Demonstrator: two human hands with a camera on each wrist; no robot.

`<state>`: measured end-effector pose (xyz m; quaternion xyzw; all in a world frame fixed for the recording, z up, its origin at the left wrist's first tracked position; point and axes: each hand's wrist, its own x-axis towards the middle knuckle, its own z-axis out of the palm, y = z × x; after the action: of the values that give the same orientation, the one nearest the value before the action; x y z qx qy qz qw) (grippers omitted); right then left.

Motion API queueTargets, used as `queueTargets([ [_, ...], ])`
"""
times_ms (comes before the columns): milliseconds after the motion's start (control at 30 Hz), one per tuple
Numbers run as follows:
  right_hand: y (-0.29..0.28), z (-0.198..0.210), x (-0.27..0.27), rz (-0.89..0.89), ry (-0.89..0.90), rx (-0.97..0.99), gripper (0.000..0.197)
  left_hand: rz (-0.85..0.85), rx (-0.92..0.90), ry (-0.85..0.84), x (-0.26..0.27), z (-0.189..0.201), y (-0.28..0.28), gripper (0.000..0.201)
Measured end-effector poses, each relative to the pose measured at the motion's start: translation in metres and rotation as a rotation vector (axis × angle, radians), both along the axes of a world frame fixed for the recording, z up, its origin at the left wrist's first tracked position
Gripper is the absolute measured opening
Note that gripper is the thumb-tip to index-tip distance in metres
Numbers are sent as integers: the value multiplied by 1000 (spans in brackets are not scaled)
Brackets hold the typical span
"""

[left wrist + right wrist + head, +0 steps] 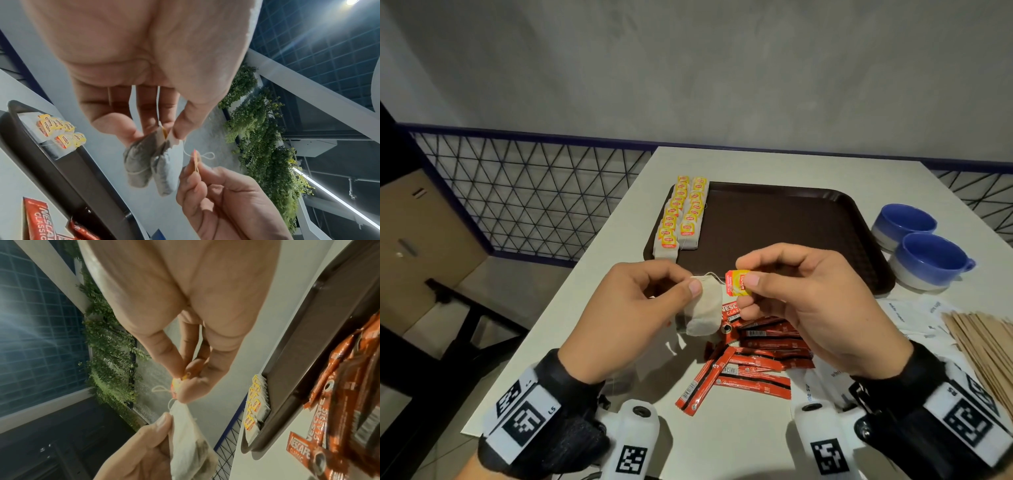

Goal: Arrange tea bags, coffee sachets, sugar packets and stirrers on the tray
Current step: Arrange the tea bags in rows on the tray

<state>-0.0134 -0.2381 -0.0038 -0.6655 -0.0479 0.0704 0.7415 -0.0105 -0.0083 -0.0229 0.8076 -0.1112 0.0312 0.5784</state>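
Observation:
My left hand (pixel 681 291) pinches the top of a beige tea bag (pixel 703 315) that hangs above the table's near part. Its yellow and red tag (pixel 738 282), joined by a short white string, is pinched by my right hand (pixel 748 284). In the left wrist view the tea bag (pixel 150 164) hangs from thumb and fingers, with the tag (pixel 195 160) edge-on in the other hand. The brown tray (pixel 784 226) lies beyond, with two rows of tea bags (pixel 681 216) along its left edge. Red coffee sachets (pixel 750 363) lie heaped under my hands.
Two blue cups (pixel 921 246) stand right of the tray. White sugar packets (pixel 907 315) and wooden stirrers (pixel 986 346) lie at the right. The white table's left edge (pixel 571 281) drops to a wire railing and a dark bench.

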Motion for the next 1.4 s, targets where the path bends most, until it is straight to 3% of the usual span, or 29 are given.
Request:
queueTargets([
  [200,-4,5,-3,102,-206,-247,29,-11,23,11,2,-2,1,13],
  [367,-2,6,-7,197,-165,-176,22,32,-40,12,6,-2,4,13],
  [767,-5,-4,-12,323,-236,-404,13,122,-151,-1,18,-7,14,16],
  [1033,-7,-13,-8,249,-163,-368,19,135,-207,-30,18,-4,14,16],
  [1233,2,-17,-7,215,-109,-369,3,49,-294,-47,14,1,14,15],
  [1400,5,-19,0,122,-99,-371,9,-77,-362,37,9,5,11,16],
])
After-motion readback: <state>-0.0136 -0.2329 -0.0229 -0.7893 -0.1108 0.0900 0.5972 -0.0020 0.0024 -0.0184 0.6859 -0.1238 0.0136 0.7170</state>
